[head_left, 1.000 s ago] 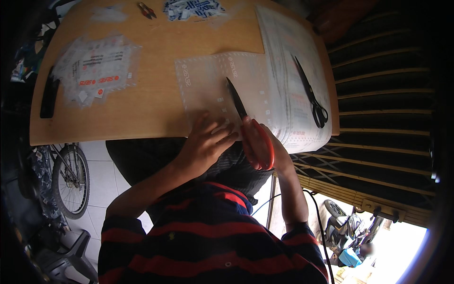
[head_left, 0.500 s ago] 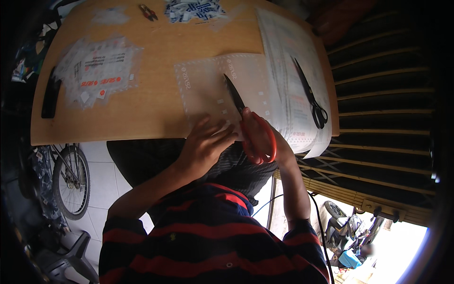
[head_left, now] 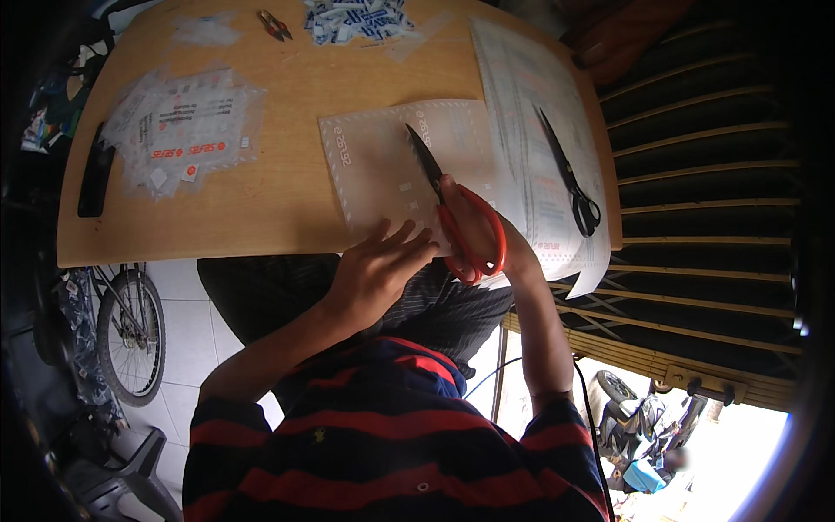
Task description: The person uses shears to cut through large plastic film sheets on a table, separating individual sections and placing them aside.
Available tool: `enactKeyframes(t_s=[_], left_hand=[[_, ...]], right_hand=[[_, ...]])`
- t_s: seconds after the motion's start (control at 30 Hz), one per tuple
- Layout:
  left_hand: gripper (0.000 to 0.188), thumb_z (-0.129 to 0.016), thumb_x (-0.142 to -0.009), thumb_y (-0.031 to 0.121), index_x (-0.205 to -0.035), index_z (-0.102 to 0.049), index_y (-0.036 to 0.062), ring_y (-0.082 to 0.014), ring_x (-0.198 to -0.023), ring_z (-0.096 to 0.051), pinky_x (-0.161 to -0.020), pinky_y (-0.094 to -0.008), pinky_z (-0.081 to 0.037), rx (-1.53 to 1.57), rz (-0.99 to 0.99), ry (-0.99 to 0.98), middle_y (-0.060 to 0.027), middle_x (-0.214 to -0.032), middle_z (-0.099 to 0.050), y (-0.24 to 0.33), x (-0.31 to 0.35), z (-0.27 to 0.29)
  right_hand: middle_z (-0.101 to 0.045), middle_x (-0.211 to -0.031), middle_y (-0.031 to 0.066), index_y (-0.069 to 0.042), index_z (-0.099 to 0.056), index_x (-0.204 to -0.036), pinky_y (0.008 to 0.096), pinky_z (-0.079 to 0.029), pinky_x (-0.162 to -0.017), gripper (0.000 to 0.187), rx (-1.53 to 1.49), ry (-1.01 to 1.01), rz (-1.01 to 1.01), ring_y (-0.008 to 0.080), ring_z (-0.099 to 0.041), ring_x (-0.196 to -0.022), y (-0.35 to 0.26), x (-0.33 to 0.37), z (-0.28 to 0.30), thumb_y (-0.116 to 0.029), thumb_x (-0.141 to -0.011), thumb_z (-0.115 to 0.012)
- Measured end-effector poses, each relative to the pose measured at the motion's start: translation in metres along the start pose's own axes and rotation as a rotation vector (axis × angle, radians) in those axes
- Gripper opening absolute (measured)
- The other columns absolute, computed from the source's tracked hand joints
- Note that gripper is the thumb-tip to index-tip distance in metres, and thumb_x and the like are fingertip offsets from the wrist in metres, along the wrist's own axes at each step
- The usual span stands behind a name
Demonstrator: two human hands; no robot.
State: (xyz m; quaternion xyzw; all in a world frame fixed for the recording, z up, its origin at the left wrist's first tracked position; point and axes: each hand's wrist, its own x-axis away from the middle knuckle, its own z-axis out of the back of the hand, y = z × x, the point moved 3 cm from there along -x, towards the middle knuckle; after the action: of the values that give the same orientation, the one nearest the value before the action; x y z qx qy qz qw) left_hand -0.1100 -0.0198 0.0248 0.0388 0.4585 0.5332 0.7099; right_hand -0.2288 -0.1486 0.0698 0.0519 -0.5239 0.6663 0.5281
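Observation:
My right hand (head_left: pixel 470 228) is closed round the red handles of a pair of scissors (head_left: pixel 424 155). Their dark blade lies across a translucent printed plastic sheet (head_left: pixel 370 161), pointing away from me and slightly left. Whether a second blade is under the sheet, I cannot tell. With fingers spread and stretched out, my left hand (head_left: pixel 376 274) rests at the near edge of that sheet; its thumb is hidden. To the right, black-handled scissors (head_left: pixel 570 178) lie on a stack of larger translucent sheets (head_left: pixel 531 96).
A pile of cut translucent pieces (head_left: pixel 187 130) lies on the left of the wooden table (head_left: pixel 278 191), beside a black flat object (head_left: pixel 96 178). Small snips (head_left: pixel 274 26) and blue-white scraps (head_left: pixel 361 19) are at the far side. A slatted metal gate (head_left: pixel 704 209) stands on the right.
The scissors in my right hand have moved slightly away from me and to the left over the sheet. My left hand has stayed nearly in place, its fingers shifted slightly.

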Motion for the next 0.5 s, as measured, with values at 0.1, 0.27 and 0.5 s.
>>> enactKeyframes(t_s=[0.1,0.27,0.5], left_hand=[[0.026,-0.066,-0.082,-0.002,-0.107,-0.062,0.0036,-0.0317,-0.106,-0.068,-0.094,-0.0463,-0.053,0.004,-0.002,0.010,-0.0122,-0.111,-0.071,0.001,0.000,0.001],[0.027,-0.066,-0.082,-0.002,-0.108,-0.062,0.0037,-0.0318,-0.107,-0.068,-0.094,-0.0457,-0.053,0.000,-0.001,0.001,-0.0120,-0.110,-0.071,0.001,0.000,0.002],[0.020,-0.067,-0.082,-0.001,-0.101,-0.065,0.0036,-0.0287,-0.105,-0.068,-0.092,-0.0432,-0.054,-0.040,0.011,0.024,-0.0101,-0.107,-0.071,-0.002,0.000,0.009]], right_hand=[[-0.055,-0.052,0.0054,-0.004,-0.062,-0.077,0.0264,-0.041,-0.041,0.075,-0.022,-0.002,0.036,0.0148,-0.052,-0.040,-0.003,-0.005,0.000,-0.069,-0.100,-0.032],[-0.054,-0.050,0.0055,-0.005,-0.060,-0.073,0.0264,-0.041,-0.039,0.076,-0.033,-0.076,0.057,0.0157,-0.052,-0.038,-0.015,-0.013,0.002,-0.069,-0.100,-0.031],[-0.053,-0.048,0.0070,-0.003,-0.058,-0.070,0.0281,-0.043,-0.038,0.080,0.073,-0.041,0.059,0.0170,-0.052,-0.035,-0.034,-0.028,0.007,-0.069,-0.101,-0.026]])
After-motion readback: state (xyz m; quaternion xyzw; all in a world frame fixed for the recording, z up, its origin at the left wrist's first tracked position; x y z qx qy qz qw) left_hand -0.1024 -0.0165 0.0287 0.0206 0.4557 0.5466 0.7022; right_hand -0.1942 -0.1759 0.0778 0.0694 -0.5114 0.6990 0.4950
